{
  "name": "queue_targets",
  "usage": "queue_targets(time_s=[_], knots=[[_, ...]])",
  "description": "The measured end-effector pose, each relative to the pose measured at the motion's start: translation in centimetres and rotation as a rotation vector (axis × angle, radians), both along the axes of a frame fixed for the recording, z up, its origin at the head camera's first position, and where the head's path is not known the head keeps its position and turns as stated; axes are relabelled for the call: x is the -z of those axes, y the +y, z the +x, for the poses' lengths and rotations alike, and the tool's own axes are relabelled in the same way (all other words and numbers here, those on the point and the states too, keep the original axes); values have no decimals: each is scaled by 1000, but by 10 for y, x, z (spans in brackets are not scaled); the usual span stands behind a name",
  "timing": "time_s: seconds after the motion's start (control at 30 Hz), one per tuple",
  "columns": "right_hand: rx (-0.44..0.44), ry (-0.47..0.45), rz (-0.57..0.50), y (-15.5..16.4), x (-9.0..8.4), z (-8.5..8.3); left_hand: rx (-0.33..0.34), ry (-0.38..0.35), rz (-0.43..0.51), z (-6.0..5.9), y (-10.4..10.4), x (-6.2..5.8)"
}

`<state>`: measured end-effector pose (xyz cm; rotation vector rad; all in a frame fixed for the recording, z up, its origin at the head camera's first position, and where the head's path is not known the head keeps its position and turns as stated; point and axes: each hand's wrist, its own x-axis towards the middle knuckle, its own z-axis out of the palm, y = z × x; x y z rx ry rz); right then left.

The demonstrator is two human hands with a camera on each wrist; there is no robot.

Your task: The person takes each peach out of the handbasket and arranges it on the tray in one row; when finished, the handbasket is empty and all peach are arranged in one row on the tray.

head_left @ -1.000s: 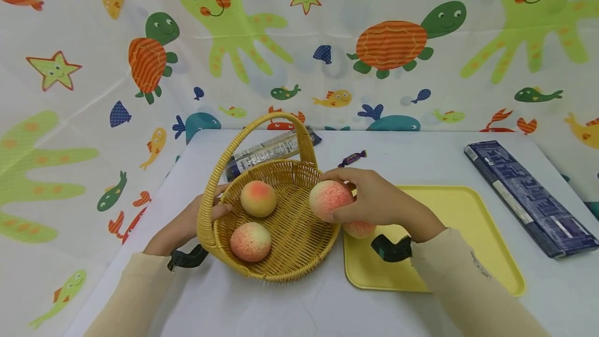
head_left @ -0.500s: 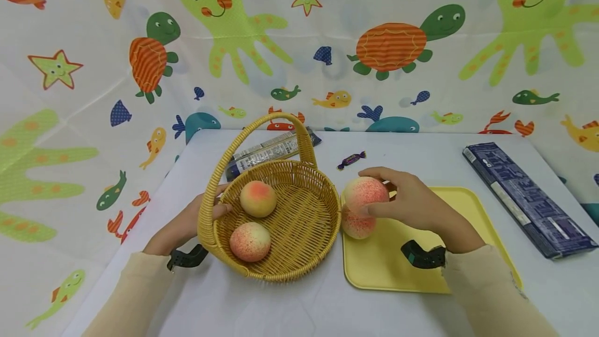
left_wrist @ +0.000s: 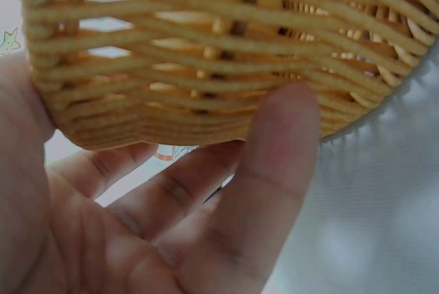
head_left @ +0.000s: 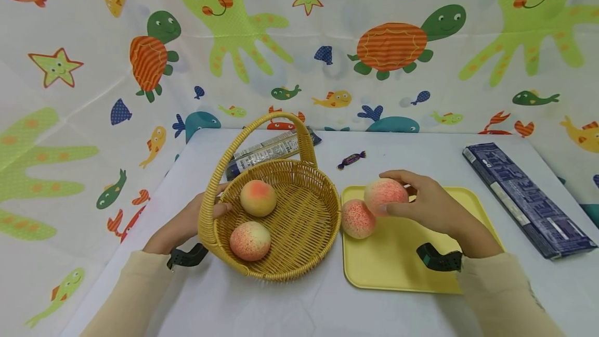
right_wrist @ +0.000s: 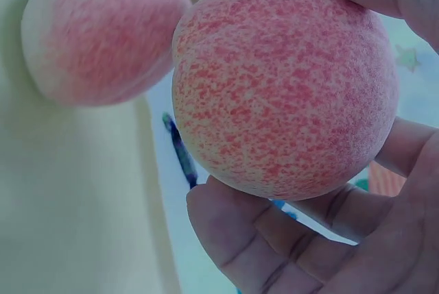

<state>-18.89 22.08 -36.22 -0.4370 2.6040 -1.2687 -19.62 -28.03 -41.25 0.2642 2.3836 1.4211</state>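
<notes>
My right hand (head_left: 428,204) grips a speckled pink-and-cream peach (head_left: 386,197) over the yellow tray (head_left: 407,269). In the right wrist view the held peach (right_wrist: 285,88) sits between thumb and curled fingers. A second speckled peach (head_left: 358,219) lies at the tray's left edge, just left of the held one. My left hand (head_left: 194,217) holds the left side of the wicker basket (head_left: 299,222), partly hidden by its handle. In the left wrist view the digits lie against the woven wall (left_wrist: 206,68) and its lower edge. Inside the basket are a yellow-orange peach (head_left: 258,198) and a speckled peach (head_left: 250,241).
Behind the basket lies a silver-and-blue long package (head_left: 276,151). A purple wrapped candy (head_left: 352,160) is on the white table (head_left: 299,311) behind the tray. To the tray's right sits a long dark blue box (head_left: 529,199). A sea-animal printed cloth (head_left: 299,40) hangs behind.
My right hand has carried the peach rightward from over the basket's right rim to over the tray, uncovering the second peach there. My left hand and the basket have stayed in place.
</notes>
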Motion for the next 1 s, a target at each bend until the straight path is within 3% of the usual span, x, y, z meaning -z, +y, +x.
queue_targets(time_s=[0.67,1.0], knots=[[32,-49,-5,14,31,-3,-7,-5,10,2,1,0],[47,-99,30,13,37,-3,-16,-8,3,1,0,0]])
